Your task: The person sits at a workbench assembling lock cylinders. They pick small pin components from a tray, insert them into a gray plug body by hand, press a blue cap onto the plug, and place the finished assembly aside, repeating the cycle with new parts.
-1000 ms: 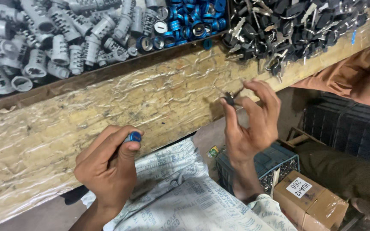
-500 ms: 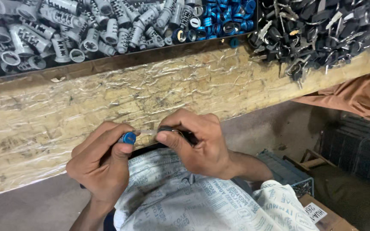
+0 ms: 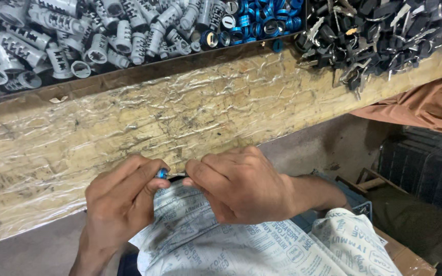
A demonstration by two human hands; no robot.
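My left hand (image 3: 121, 202) is closed around a small part with a blue ring end (image 3: 162, 174), which shows between thumb and fingers. My right hand (image 3: 241, 184) is curled right beside it, fingertips pinching a thin dark metal piece (image 3: 179, 176) that meets the blue ring. Both hands hover at the near edge of the plastic-wrapped wooden bench (image 3: 180, 117), over a printed white cloth (image 3: 241, 245) on my lap. Most of the held parts are hidden by my fingers.
Along the bench's far side lie piles of grey metal cylinders (image 3: 62, 36), blue rings (image 3: 251, 23) and black-headed keys (image 3: 379, 30). A person's brown sleeve (image 3: 425, 105) is at right, above a dark crate (image 3: 425, 168). A cardboard box (image 3: 410, 263) sits low right.
My right hand came down from the right and closed in on the left hand; the dark piece it carries now touches the blue-ringed part. The view shifted a little.
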